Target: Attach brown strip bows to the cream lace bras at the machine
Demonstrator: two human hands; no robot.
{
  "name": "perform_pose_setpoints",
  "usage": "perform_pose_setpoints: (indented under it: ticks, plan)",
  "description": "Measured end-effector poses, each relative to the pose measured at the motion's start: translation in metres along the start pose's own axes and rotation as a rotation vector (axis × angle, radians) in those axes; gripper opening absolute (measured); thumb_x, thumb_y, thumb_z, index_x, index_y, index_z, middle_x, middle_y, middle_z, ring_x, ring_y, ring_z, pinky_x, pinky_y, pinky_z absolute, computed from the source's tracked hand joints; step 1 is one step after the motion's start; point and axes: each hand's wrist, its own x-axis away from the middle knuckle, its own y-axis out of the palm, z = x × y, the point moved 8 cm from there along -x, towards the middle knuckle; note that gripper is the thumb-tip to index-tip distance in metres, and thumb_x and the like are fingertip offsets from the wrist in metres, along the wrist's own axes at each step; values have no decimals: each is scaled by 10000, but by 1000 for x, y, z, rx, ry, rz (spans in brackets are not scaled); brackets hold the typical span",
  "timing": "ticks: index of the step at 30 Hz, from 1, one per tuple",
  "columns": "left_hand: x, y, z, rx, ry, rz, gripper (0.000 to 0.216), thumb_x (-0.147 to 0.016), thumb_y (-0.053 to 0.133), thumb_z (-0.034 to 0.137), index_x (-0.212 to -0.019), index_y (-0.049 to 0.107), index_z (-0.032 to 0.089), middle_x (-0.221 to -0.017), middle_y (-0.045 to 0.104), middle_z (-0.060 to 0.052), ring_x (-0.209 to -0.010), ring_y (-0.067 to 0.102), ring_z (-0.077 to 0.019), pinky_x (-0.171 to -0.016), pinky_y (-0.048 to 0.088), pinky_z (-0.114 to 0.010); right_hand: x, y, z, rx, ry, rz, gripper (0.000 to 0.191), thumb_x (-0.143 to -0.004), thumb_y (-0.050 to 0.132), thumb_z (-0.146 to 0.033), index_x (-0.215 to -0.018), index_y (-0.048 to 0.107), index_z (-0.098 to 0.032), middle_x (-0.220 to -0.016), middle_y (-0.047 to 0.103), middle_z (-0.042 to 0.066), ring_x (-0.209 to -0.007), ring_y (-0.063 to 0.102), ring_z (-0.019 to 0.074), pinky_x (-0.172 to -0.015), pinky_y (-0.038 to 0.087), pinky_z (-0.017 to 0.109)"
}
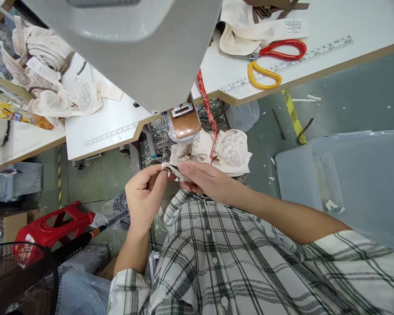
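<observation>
My left hand (143, 197) and my right hand (205, 180) meet in front of my chest, both pinching a small cream lace fabric piece (174, 169) with a dark edge. The fingers of each hand are closed on it. Just beyond them sits the sewing machine's arm (184, 124) with a brown plate, below the big grey machine head (141, 48). A red ribbon (207, 111) hangs down from the machine. More lace fabric (231, 151) lies beside the arm, behind my right hand.
The white work table (111, 124) carries printed rulers, red-handled scissors (282, 49), yellow-handled scissors (262, 75) and piles of cream fabric pieces (52, 74). A clear plastic bin (348, 175) stands at right. A red stool (52, 225) and a black fan (18, 280) are at lower left.
</observation>
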Motion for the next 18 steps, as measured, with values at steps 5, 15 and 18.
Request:
perform_pose_setpoints:
  ticks: [5,15,18]
  plan:
    - [0,2,3,-25,45,-9,136,-867,710,221,-968,802,212,-706,731,6,-602,603,-88,-587,482,-194,0,0,0,37,23,-21,430,-1051,356,-520,-859,537,-180,-685,482,-26,-581,390,81,-499,298,206]
    - [0,5,3,-88,84,-29,140,-867,697,186,-958,798,214,-673,705,27,-542,514,-66,-538,432,-182,-2,-4,3,98,46,-38,412,-1055,357,-485,-877,561,-174,-698,492,-21,-585,393,83,-515,307,211]
    - [1,6,2,-113,92,-34,137,-871,691,183,-951,796,216,-663,701,33,-511,484,-59,-524,424,-180,-2,-5,7,74,66,-31,406,-1047,366,-487,-870,556,-175,-723,488,-14,-597,397,86,-521,308,215]
